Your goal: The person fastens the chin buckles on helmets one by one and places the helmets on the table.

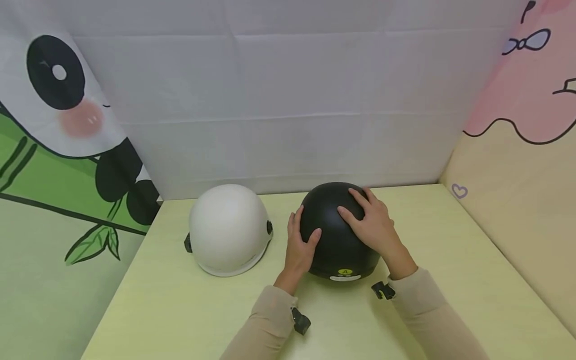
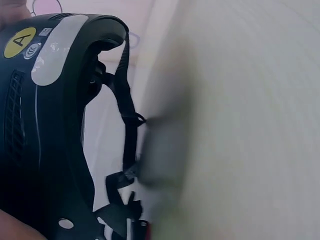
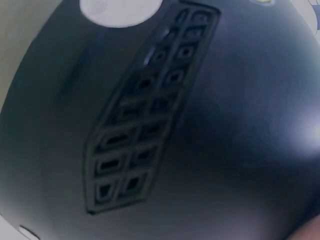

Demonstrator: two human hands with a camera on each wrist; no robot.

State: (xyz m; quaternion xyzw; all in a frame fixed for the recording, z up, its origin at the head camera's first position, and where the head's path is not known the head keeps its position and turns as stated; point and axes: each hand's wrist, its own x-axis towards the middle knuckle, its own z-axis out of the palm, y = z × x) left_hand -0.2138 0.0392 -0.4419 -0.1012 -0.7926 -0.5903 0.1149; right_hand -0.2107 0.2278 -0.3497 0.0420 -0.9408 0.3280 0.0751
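A matte black helmet (image 1: 330,235) is held between both hands, its rounded shell upward. My left hand (image 1: 299,252) grips its left side, thumb on the near face and fingers along the edge. Across the upper right of the shell spreads my right hand (image 1: 377,227), its fingers bent over the curve. In the left wrist view a black chin strap (image 2: 131,145) hangs below the rim, which is raised off the table. A yellow "A" sticker (image 2: 20,42) marks the near side. The right wrist view shows a vent grille (image 3: 140,115) close up.
A white helmet (image 1: 229,227) sits dome up on the pale yellow-green table (image 1: 180,310), left of the black one. A white cloth wall (image 1: 288,90) stands behind, with cartoon-printed walls at both sides. Small black devices (image 1: 300,321) are worn at the sleeve cuffs.
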